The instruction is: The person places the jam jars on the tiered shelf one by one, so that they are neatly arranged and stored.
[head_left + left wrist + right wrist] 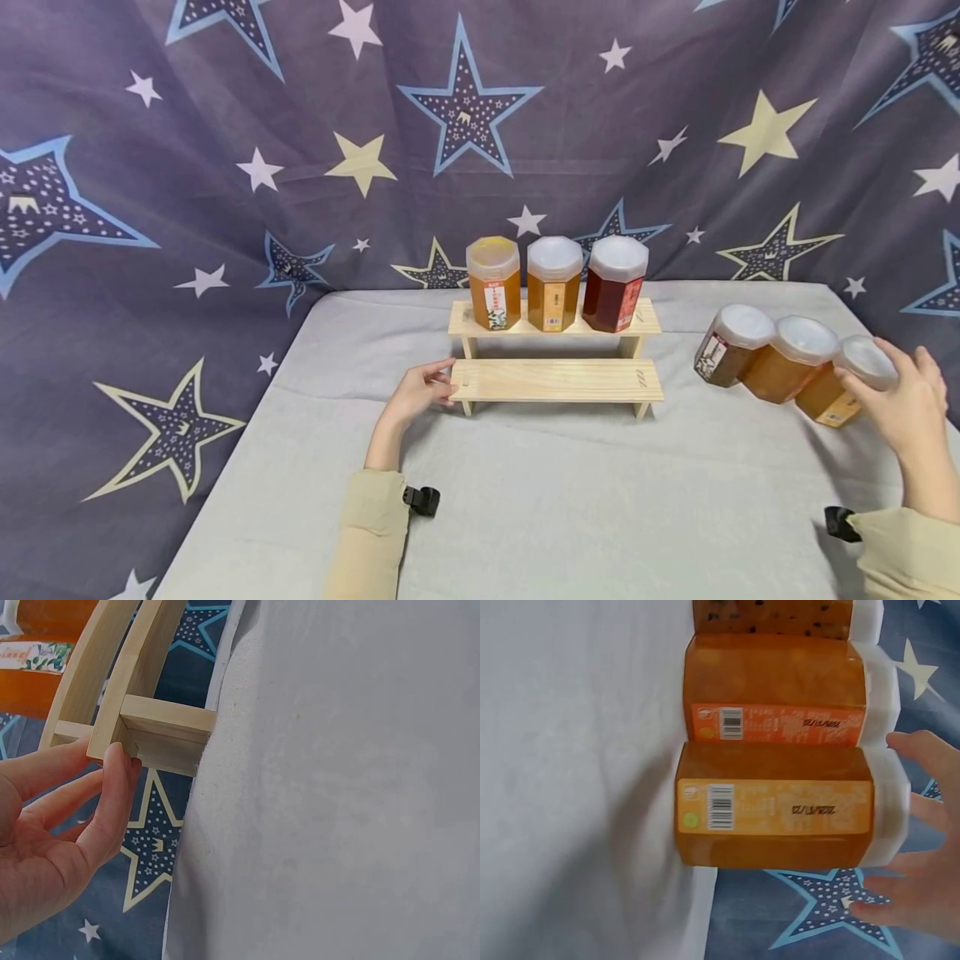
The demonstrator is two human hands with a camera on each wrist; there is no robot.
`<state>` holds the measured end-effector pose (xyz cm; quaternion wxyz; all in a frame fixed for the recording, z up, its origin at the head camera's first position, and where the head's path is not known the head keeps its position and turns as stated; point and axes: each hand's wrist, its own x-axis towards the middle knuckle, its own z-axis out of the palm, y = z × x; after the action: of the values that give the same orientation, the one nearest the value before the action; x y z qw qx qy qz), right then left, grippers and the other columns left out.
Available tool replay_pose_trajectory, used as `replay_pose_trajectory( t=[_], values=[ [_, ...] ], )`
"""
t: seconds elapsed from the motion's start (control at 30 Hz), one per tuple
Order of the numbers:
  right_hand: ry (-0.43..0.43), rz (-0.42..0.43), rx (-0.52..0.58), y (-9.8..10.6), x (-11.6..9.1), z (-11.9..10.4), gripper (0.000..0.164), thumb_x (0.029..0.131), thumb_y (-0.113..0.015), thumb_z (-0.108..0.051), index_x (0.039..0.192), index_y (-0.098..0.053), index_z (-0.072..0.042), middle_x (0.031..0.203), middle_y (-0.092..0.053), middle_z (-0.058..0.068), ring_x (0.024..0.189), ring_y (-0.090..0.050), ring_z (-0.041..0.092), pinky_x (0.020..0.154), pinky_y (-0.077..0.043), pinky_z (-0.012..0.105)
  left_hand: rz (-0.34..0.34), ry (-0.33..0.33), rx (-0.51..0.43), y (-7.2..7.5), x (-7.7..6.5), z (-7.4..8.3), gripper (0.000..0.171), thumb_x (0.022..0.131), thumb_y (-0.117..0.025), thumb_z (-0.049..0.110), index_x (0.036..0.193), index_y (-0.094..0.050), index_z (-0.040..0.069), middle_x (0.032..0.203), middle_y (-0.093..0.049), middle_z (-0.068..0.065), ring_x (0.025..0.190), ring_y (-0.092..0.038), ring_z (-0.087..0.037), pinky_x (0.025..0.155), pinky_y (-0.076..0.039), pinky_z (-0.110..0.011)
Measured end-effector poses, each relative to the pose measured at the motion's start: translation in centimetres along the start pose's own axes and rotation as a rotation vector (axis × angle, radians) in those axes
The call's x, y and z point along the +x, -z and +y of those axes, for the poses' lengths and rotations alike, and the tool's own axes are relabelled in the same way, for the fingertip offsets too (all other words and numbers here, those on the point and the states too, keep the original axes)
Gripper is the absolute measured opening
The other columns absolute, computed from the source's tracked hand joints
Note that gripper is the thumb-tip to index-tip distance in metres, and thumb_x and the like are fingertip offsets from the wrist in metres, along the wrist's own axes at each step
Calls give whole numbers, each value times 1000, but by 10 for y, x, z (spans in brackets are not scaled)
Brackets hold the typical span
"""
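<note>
My left hand (422, 390) pinches the left end of the lower board of a two-tier wooden stand (558, 381); the left wrist view shows its fingertips at the board's corner. At the right, my right hand (903, 400) spreads around the white lid of an amber honey jar (776, 806), thumb near one side and fingers loosely at the other. Touching that jar in a row are a second amber jar (787, 358) with an orange-red label and a darker jar (735, 343) with dark specks. All three stand on the cloth.
The upper board (459, 318) carries a golden jar (495, 283), an amber jar (553, 287) and a dark red jar (615, 287), all white-lidded. A grey cloth (570, 500) covers the table. Behind it hangs a star-patterned curtain (300, 108).
</note>
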<state>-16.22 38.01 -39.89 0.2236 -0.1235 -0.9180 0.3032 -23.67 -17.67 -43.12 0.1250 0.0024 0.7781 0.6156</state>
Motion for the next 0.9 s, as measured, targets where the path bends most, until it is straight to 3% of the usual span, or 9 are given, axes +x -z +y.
replay_pose_trajectory(
  t=[0.37, 0.63, 0.9],
  values=[
    [-75, 33, 66, -7, -2, 11, 61, 81, -59, -20, 131, -33, 3, 134, -11, 39, 123, -9, 53, 100, -15, 67, 16, -13, 30, 0, 1, 1, 50, 78, -56, -10, 127, -45, -3, 89, -52, -14, 59, -56, -12, 69, -57, -38],
    [-127, 57, 78, -14, 2, 12, 62, 81, -60, -19, 133, -32, 2, 131, -20, 37, 124, -17, 47, 100, -18, 62, 10, -12, 13, 1, -1, 2, 51, 78, -57, -10, 127, -45, -3, 89, -52, -15, 59, -56, -12, 71, -56, -39],
    [-186, 74, 90, -20, 3, 12, 66, 79, -63, -18, 134, -29, -2, 127, -27, 33, 120, -23, 45, 91, -27, 62, -13, -7, 2, -2, -14, 20, 51, 78, -55, -12, 127, -41, -7, 92, -50, -20, 62, -57, -17, 78, -52, -48]
  ],
)
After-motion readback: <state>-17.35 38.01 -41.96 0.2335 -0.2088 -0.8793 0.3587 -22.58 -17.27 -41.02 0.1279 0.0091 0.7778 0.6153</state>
